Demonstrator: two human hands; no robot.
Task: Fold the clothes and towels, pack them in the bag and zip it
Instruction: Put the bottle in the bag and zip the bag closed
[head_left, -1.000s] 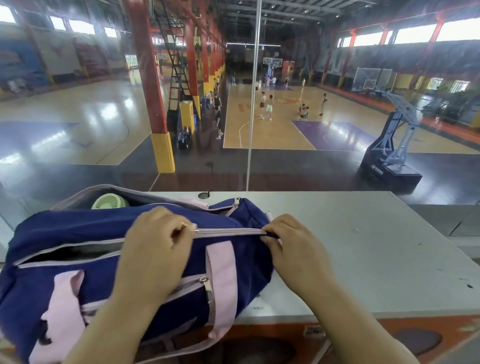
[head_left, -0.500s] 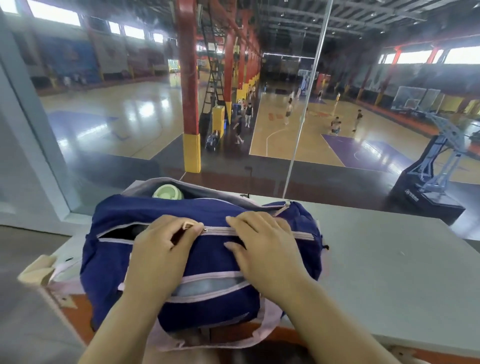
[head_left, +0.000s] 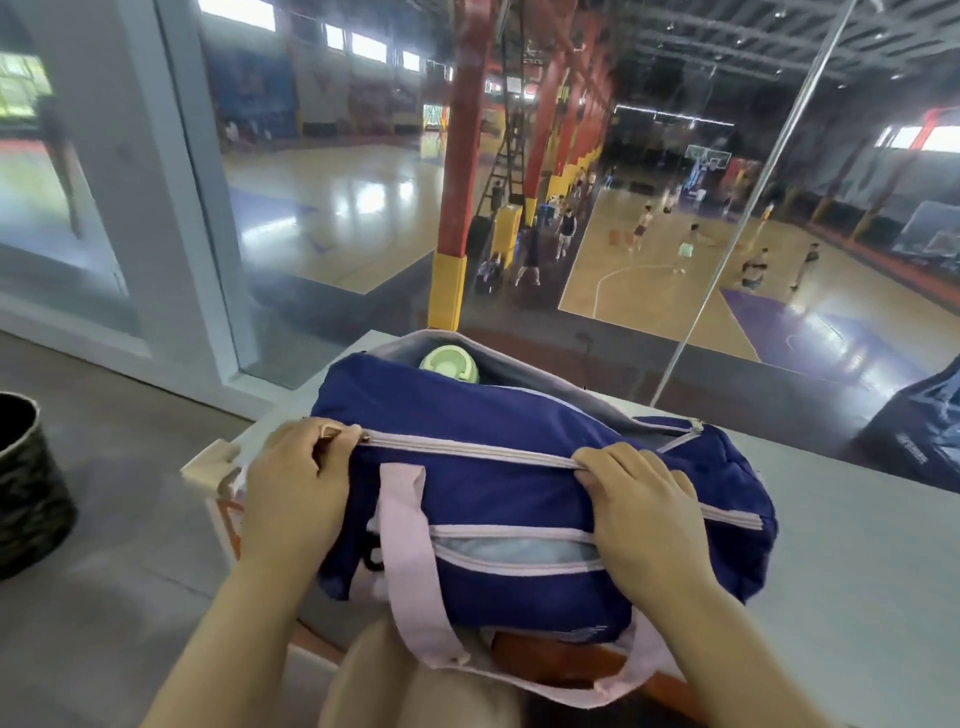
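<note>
A navy duffel bag (head_left: 519, 499) with pale pink straps and zip tape lies on a grey ledge (head_left: 857, 545). My left hand (head_left: 298, 480) pinches the zipper pull (head_left: 332, 432) at the bag's left end; the main zip runs closed from there towards the right. My right hand (head_left: 641, 512) presses down on the bag over the zip near its middle, fingers curled on the fabric. A front pocket (head_left: 514, 551) gapes and shows pale blue cloth inside. A green bottle lid (head_left: 449, 364) pokes out of a rear compartment.
A glass pane stands just behind the ledge, with a basketball hall and several people below. A dark woven bin (head_left: 28, 483) stands on the floor at left. Dark blue fabric (head_left: 919, 421) lies at the ledge's far right. My knee (head_left: 415, 686) is under the bag's strap.
My left hand has drawn the zipper pull leftwards along the bag to its left end, closing the main zip. My right hand shifted along the zip. The view swung left.
</note>
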